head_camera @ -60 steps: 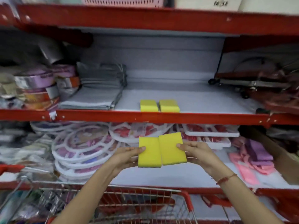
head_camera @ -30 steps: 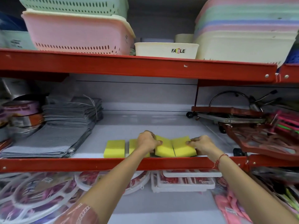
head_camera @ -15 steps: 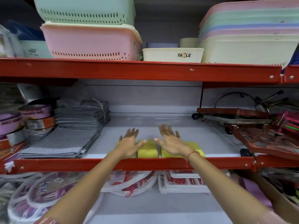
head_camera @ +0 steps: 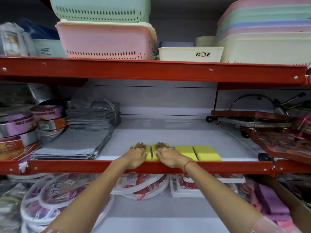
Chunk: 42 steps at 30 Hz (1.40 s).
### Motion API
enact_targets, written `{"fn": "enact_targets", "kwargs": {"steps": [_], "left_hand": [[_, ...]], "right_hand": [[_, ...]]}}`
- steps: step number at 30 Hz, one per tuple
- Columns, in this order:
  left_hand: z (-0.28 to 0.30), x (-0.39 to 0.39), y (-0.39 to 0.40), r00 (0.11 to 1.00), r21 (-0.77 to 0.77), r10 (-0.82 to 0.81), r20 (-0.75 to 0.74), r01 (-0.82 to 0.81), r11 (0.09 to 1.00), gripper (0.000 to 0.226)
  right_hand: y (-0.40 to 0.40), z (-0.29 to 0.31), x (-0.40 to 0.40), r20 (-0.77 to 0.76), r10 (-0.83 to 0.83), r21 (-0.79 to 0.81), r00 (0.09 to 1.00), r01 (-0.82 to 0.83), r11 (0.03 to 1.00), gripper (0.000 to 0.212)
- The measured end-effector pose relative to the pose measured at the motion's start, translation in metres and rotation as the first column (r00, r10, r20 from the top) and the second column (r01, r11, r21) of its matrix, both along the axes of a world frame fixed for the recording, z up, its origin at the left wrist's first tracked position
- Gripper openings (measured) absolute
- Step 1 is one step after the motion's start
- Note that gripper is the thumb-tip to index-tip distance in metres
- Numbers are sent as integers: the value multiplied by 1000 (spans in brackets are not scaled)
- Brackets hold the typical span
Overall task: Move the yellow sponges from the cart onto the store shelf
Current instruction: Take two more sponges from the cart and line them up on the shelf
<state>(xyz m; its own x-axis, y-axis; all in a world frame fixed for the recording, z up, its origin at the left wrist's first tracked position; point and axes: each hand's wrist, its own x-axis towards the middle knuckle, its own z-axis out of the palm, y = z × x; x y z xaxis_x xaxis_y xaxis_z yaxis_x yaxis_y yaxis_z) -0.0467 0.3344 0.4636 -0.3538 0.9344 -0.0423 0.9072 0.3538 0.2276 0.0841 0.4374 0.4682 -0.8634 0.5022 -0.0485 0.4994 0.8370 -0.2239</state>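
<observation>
Four yellow sponges (head_camera: 185, 151) sit in a row along the front edge of the store shelf (head_camera: 168, 135), so this batch is placed. Your left hand (head_camera: 137, 156) and right hand (head_camera: 165, 156) lie flat with fingers spread, each pressing on one of the two sponges at 9 o'clock in the row, gripping nothing. The cart is out of view, so you cannot tell how many sponges remain.

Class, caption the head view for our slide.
Both hands, left hand and right hand, rest flat on two of four yellow sponges on the shelf.
</observation>
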Motion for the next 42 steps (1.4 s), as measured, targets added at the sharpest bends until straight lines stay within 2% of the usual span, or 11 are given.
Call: {"fn": "enact_targets", "kwargs": {"steps": [21,25,33,38,42], "left_hand": [[1,14,-10,999,65,-41,32,39,997,56],[5,18,-10,998,141,-49,48,42,989,58],[2,43,11,991,81,-129,36,126,989,53],[-5,43,14,991,98,-125,48,120,988,51],[-7,42,15,991,103,-126,54,120,987,50]], "right_hand": [[-6,-2,15,-78,6,21,997,-4,1000,53],[13,9,35,-160,-73,4,984,75,997,53],[35,1,72,-73,-223,24,972,225,974,43],[35,-8,73,-80,-130,23,988,132,991,46],[33,-7,70,-71,-121,29,990,123,992,48]]}}
